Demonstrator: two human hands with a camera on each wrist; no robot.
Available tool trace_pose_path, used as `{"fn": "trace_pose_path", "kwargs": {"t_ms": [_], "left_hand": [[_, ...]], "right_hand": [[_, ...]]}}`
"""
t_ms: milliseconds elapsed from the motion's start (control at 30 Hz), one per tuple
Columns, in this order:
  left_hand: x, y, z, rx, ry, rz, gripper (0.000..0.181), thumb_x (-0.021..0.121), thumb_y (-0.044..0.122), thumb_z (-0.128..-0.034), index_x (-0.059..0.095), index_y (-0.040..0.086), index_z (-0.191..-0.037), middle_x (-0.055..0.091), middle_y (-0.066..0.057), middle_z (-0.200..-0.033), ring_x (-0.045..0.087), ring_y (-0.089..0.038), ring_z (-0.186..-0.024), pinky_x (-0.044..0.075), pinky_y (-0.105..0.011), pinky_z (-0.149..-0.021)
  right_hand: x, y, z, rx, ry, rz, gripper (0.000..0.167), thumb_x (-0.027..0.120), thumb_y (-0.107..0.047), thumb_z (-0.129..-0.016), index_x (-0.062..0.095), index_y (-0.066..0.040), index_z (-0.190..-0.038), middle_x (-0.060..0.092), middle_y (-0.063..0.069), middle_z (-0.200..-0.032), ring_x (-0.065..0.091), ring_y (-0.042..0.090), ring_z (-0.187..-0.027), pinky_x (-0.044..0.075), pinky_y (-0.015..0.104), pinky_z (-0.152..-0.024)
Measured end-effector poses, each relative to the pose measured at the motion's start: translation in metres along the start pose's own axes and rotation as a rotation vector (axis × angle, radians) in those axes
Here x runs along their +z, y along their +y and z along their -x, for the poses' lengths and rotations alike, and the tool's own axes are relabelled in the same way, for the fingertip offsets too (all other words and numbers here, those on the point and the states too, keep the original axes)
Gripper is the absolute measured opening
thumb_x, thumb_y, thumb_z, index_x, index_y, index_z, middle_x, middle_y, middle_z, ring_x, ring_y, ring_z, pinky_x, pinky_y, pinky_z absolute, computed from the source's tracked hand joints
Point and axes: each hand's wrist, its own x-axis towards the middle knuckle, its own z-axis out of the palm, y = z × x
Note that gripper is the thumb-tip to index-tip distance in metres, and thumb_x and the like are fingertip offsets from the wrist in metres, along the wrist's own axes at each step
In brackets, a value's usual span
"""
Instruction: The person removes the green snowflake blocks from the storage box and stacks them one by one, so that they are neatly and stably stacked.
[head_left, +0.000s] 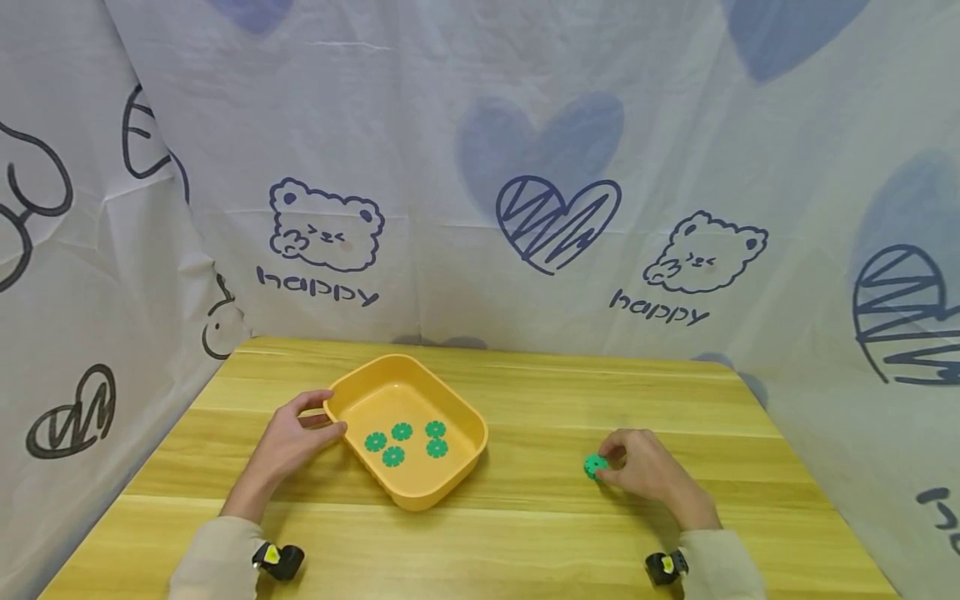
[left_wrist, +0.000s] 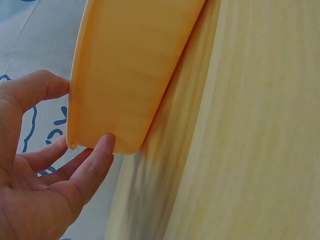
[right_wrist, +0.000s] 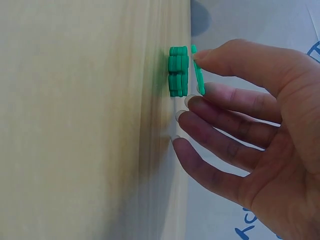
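Just right of the left hand, a rounded yellow-orange tray sits at an angle on the wood-grained table, five flat green discs lying inside, notched all round; farther over, at the fingertips of the right hand, here's a single green piece, thin and slightly tilted, a sliver of space between it and a short green stack on the tabletop. The left hand, then: partly spread, thumb and fingers gripping the tray around its near corner, at rim and wall. And the right hand: thumb and index finger pinching that one piece, the other fingers loosely bent. Harder to see: the left-wrist view gives only the tray's outside, cut off at the top; the right-hand fingers partly cover the piece in the head view, the stack's layers are hard to count, and both sleeves run out of frame below.
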Motion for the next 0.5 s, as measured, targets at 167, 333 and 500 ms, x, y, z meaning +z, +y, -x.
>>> {"fn": "trace_pose_path", "kwargs": {"t_ms": [167,333,500], "left_hand": [[-0.0001,-0.0002,-0.0001,0.002,-0.002,0.0,0.068,0.075,0.023,-0.0932,0.045,0.0,-0.15,0.048,-0.028,-0.151,0.057,-0.046,-0.133,0.055,-0.049,-0.106],[-0.0004,-0.0006,-0.0004,0.008,-0.001,0.007,0.068,0.075,0.023,-0.0927,0.046,0.0,-0.15,0.048,-0.028,-0.151,0.057,-0.046,-0.133,0.056,-0.046,-0.105],[-0.0007,-0.0009,-0.001,0.017,0.001,0.016,0.068,0.075,0.023,-0.0924,0.046,-0.001,-0.149,0.048,-0.029,-0.151,0.058,-0.046,-0.133,0.058,-0.041,-0.102]], "right_hand": [[0.0005,0.0017,-0.0001,-0.009,-0.005,-0.013,0.022,0.086,-0.018,-0.083,0.076,-0.007,-0.098,0.076,0.001,-0.096,0.068,0.012,-0.086,0.06,0.032,-0.077],[0.0001,0.0027,0.0001,-0.014,-0.024,-0.034,0.019,0.084,-0.019,-0.086,0.076,-0.008,-0.099,0.076,0.0,-0.097,0.068,0.011,-0.087,0.059,0.028,-0.076],[-0.0002,0.0035,0.0002,-0.015,-0.042,-0.051,0.018,0.082,-0.021,-0.088,0.076,-0.009,-0.1,0.076,-0.001,-0.097,0.067,0.01,-0.087,0.058,0.025,-0.076]]}}
